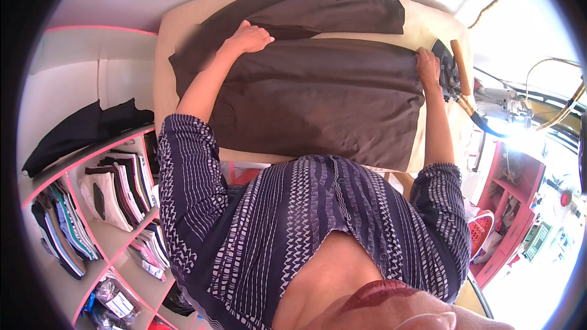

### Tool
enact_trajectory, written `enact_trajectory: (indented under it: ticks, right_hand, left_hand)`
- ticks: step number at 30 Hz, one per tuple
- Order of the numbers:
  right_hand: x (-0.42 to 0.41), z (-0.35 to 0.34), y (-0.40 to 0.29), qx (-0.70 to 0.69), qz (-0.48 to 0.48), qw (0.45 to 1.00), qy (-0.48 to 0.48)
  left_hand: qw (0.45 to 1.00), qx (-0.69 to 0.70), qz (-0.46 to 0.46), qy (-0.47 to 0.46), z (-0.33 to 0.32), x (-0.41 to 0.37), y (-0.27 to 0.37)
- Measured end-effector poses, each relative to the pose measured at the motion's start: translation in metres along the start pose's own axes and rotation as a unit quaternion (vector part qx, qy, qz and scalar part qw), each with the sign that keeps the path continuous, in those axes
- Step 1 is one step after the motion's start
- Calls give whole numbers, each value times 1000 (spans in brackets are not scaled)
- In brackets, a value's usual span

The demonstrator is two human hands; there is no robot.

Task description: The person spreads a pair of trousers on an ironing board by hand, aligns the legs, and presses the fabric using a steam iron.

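Observation:
A pair of dark brown trousers (321, 96) lies on a cream padded ironing table (440, 18), one leg spread across the near side and the other (339, 7) folded away at the far side. My left hand (251, 38) pinches the cloth at the far edge of the near leg, left of the middle. My right hand (428, 68) holds the right end of that leg at its upper corner. Just right of my right hand stands a steam iron (447, 66) with a wooden handle and a cable or hose.
Pink-edged shelves (110, 256) with folded garments stand at the left, black cloth (91, 133) on top. To the right are a sewing machine (500, 98) beside a bright lamp, a pink cabinet (509, 220) and a red plastic basket (480, 231). A wall borders the table's far side.

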State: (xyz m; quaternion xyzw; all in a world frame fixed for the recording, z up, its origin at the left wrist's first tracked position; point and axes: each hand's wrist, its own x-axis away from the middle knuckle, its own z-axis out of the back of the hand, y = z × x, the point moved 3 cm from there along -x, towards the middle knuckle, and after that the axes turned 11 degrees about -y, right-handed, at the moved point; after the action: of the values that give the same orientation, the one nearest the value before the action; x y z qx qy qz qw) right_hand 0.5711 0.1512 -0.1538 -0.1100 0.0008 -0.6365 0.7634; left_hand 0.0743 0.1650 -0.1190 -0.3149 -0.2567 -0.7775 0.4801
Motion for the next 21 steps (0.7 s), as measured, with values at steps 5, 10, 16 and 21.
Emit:
enact_trajectory:
  ticks: [5, 10, 16, 21]
  right_hand:
    - [-5, -10, -17, 127, -87, 988, 19]
    - [19, -9, -100, 42, 116, 982, 143]
    - [34, -14, -105, -1, 75, 988, 137]
    - [41, -2, -183, -204, 284, 932, 99]
  left_hand:
    - [970, 3, -3, 242, -24, -9, -7]
    - [935, 15, 19, 354, -37, -17, -5]
    - [888, 8, -97, 450, -23, 26, 33]
    - [934, 36, -111, 337, -76, 63, 63]
